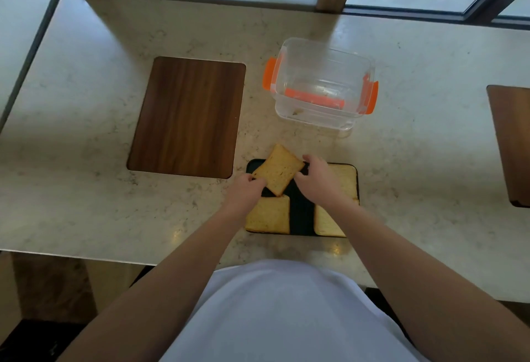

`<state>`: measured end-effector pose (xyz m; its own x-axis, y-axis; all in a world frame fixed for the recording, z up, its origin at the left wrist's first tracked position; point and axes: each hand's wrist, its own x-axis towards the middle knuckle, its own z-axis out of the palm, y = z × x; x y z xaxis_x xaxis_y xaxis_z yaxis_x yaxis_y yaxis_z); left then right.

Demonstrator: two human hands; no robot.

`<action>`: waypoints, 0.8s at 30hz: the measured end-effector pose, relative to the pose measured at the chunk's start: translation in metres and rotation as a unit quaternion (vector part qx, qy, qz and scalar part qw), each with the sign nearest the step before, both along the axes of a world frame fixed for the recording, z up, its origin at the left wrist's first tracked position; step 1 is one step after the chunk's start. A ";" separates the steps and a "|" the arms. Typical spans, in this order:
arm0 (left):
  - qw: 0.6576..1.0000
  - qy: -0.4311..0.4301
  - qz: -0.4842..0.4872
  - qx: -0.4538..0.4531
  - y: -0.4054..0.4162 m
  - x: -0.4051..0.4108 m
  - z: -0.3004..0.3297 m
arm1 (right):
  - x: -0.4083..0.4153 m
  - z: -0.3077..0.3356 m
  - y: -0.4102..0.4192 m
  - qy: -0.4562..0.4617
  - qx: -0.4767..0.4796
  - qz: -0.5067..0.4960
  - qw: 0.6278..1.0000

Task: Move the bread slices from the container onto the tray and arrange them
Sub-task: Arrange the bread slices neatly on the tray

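A black tray (300, 215) lies on the counter just in front of me. A bread slice (277, 170) sits turned at an angle over the tray's far left corner, sticking out past the rim. My left hand (247, 191) pinches its near left edge and my right hand (317, 180) grips its right corner. Three more slices lie flat on the tray: near left (268, 218), near right (327, 224), and far right (347, 179), partly hidden by my right hand. The clear container (322, 86) with orange clips stands behind the tray with no slices in it.
A dark wooden board (186, 116) is set into the marble counter to the left of the container. Another wooden board (512, 143) shows at the right edge. A window frame runs along the back. The counter's front edge is close to my body.
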<state>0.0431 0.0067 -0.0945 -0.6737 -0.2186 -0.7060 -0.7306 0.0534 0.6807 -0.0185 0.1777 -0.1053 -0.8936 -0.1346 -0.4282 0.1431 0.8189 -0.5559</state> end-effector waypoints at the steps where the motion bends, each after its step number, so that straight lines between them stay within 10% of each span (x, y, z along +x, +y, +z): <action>1: 0.998 -0.018 0.043 0.043 0.002 -0.003 0.001 | -0.005 0.000 -0.001 -0.008 0.004 0.011 1.000; 24: 0.995 0.045 -0.054 -0.067 0.007 -0.009 0.003 | 0.010 -0.018 -0.008 -0.118 -0.057 -0.018 0.991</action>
